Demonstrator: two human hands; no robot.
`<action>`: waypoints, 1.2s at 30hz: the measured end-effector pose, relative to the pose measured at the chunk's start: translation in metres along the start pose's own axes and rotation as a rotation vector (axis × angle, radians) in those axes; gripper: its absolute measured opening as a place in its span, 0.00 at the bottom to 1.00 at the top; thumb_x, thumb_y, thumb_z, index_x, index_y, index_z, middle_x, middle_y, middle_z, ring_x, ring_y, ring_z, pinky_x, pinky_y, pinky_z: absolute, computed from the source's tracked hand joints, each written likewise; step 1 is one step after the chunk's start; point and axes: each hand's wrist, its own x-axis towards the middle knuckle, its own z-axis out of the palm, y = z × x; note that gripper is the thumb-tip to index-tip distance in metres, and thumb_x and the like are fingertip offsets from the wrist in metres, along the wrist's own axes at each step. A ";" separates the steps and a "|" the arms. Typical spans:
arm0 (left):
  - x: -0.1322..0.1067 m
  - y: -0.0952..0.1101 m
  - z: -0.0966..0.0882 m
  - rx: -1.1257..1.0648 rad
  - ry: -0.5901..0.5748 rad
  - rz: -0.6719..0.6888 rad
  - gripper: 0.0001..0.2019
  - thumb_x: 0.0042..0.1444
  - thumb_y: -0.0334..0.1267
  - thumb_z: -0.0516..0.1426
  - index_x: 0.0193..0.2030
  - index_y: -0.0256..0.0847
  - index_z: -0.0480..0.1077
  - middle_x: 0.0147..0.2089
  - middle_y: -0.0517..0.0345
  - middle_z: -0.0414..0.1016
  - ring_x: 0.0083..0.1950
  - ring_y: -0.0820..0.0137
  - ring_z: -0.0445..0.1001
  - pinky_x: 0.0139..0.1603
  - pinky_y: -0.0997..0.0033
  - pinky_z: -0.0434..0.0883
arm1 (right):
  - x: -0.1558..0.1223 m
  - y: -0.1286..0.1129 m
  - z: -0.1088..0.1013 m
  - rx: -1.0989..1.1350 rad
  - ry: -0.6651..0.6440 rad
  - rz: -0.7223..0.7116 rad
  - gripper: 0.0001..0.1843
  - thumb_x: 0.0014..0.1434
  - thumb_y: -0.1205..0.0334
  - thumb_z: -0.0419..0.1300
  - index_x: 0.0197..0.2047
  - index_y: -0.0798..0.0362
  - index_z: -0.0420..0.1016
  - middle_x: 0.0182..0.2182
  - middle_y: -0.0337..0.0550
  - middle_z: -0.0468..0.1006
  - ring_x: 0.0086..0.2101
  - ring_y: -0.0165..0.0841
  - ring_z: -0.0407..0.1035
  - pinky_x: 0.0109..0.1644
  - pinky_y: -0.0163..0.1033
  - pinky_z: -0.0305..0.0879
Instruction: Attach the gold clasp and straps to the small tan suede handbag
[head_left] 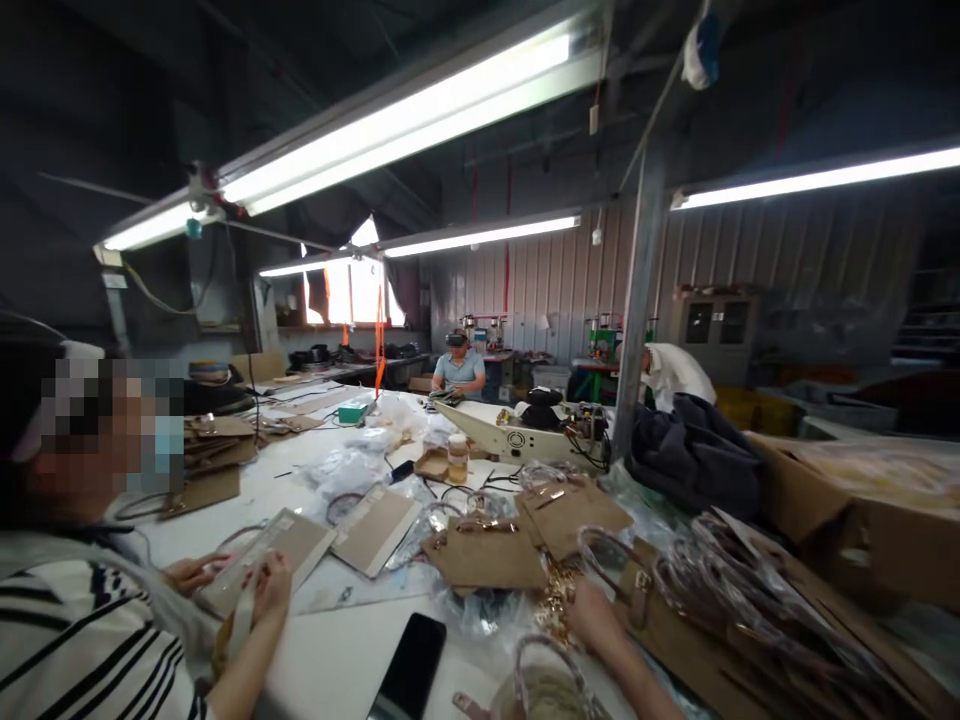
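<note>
Head camera shows the right hand (pixel 591 612) to the right of the phone (pixel 409 668), at a heap of gold metal pieces (pixel 553 602). Work looks partway along: beyond the phone, brown panels (pixel 487 562) have a strap (pixel 487 525) along their upper edge, and well to its right handles (pixel 686 580) lie bunched, though whether these are fastened is unclear. Many metal pieces lie loose, apparently unused. The right forearm slants in from the lower right, the hand low at the heap. Its fingertips are partly hidden, so I cannot tell whether they grip a piece. The left hand is out of view. Left of the phone, a co-worker's hand (pixel 271 588) holds a board (pixel 304 540).
</note>
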 end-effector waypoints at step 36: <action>-0.207 -0.180 0.160 -0.204 -0.610 -0.518 0.34 0.50 0.65 0.71 0.47 0.32 0.81 0.41 0.45 0.85 0.40 0.61 0.81 0.39 0.69 0.75 | -0.180 -0.101 -0.101 0.372 -0.343 -0.009 0.16 0.65 0.67 0.60 0.54 0.49 0.81 0.50 0.47 0.80 0.46 0.40 0.77 0.52 0.44 0.77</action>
